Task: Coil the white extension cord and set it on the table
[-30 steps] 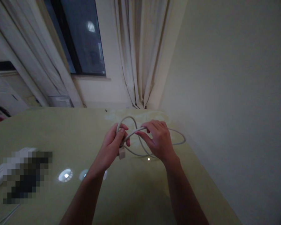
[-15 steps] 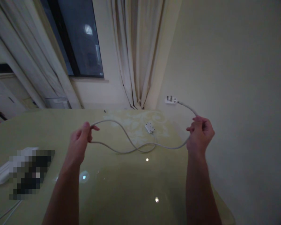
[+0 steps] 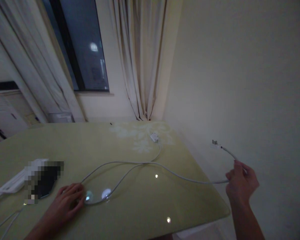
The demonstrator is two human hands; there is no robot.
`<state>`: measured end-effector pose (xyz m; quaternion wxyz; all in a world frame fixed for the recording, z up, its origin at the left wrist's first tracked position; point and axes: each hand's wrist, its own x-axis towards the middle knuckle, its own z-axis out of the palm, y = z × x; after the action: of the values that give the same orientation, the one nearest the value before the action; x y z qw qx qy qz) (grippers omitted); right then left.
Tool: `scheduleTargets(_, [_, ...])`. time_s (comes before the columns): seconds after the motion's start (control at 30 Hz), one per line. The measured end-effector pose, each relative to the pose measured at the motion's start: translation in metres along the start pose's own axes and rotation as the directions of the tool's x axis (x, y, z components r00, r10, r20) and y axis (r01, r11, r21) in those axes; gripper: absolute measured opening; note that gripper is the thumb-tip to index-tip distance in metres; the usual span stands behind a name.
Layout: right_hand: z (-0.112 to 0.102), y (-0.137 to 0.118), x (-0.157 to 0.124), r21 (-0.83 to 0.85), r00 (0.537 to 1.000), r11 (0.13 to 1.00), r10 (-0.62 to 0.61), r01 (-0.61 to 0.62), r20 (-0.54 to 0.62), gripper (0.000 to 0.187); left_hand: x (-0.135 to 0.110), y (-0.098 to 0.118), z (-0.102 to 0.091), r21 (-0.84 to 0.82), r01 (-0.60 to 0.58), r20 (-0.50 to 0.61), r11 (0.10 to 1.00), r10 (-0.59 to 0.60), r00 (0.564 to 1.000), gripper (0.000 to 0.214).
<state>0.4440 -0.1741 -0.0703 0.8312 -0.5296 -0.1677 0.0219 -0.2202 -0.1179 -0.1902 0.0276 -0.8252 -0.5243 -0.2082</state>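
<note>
A long white power cord (image 3: pixel 173 172) runs over the glossy table, crossing itself near the middle. My right hand (image 3: pixel 242 181) pinches it off the table's right edge, beside the wall. Past those fingers a pronged plug (image 3: pixel 215 144) sticks out in the air, pointing left. Low at the table surface, my left hand (image 3: pixel 71 200) is curled over the bend of the cord; its palm side is hidden. The cord's other end leads to a small white block (image 3: pixel 154 137) with dark marks, lying toward the back of the table.
Left of my left hand lie a white elongated object (image 3: pixel 13 181) and a dark, partly blurred flat object (image 3: pixel 48 181), with thin white cables (image 3: pixel 8 218) below. The table (image 3: pixel 130 216) meets a plain wall (image 3: pixel 240 73) at right. Curtains (image 3: pixel 142 60) and a window (image 3: pixel 86 43) stand behind.
My left hand has come down and nearer with the cord's bend, onto the table. My right hand has moved right and down with the plug. The cord's loops have spread wider.
</note>
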Motion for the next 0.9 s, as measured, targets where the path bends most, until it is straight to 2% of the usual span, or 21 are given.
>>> scheduleTargets(0.07, [0.003, -0.002, -0.002, 0.037, 0.997, 0.997, 0.062, -0.064, 0.055, 0.045, 0.007, -0.014, 0.003, 0.047, -0.009, 0.063, 0.999, 0.006, 0.998, 0.035])
scheduleTargets(0.1, [0.007, -0.004, -0.003, 0.049, 0.991, 0.994, 0.096, -0.101, 0.090, 0.046, 0.013, -0.014, 0.003, 0.066, 0.007, 0.090, 0.998, -0.013, 0.996, 0.043])
scheduleTargets(0.17, [0.019, -0.005, -0.006, 0.053, 0.972, 0.983, 0.165, -0.176, 0.165, 0.048, 0.030, 0.000, 0.005, 0.078, 0.080, 0.122, 0.994, -0.090, 0.989, 0.062])
scheduleTargets(0.23, [0.035, -0.004, -0.012, 0.034, 0.946, 0.972, 0.216, -0.231, 0.243, 0.049, 0.051, 0.032, 0.010, 0.067, 0.147, 0.151, 0.987, -0.155, 0.976, 0.071])
scheduleTargets(0.33, [0.065, 0.000, -0.024, -0.016, 0.895, 0.969, 0.234, -0.247, 0.379, 0.049, 0.083, 0.094, 0.027, 0.009, 0.159, 0.144, 0.987, -0.159, 0.977, 0.056])
scheduleTargets(0.4, [0.086, 0.005, -0.032, -0.045, 0.860, 0.979, 0.198, -0.201, 0.471, 0.048, 0.098, 0.128, 0.044, -0.004, 0.165, 0.097, 0.986, -0.164, 0.982, 0.060])
scheduleTargets(0.47, [0.104, 0.013, -0.037, -0.070, 0.830, 0.991, 0.133, -0.113, 0.542, 0.046, 0.105, 0.148, 0.061, 0.005, 0.100, 0.117, 0.995, -0.100, 0.988, 0.061])
scheduleTargets(0.53, [0.120, 0.024, -0.038, -0.097, 0.802, 0.995, 0.052, 0.008, 0.595, 0.043, 0.105, 0.154, 0.075, 0.011, 0.020, 0.166, 1.000, -0.021, 0.986, 0.059])
scheduleTargets(0.6, [0.136, 0.040, -0.038, -0.151, 0.779, 0.979, -0.015, 0.140, 0.627, 0.039, 0.102, 0.151, 0.085, 0.007, -0.040, 0.189, 0.999, 0.038, 0.981, 0.057])
scheduleTargets(0.7, [0.163, 0.073, -0.038, -0.317, 0.777, 0.912, -0.002, 0.260, 0.630, 0.035, 0.098, 0.143, 0.091, 0.004, -0.083, 0.156, 0.997, 0.082, 0.984, 0.055])
scheduleTargets(0.9, [0.221, 0.148, -0.058, -0.576, 0.814, 0.797, 0.206, 0.183, 0.543, 0.038, 0.099, 0.149, 0.082, 0.007, -0.147, 0.135, 0.989, 0.145, 0.980, 0.049])
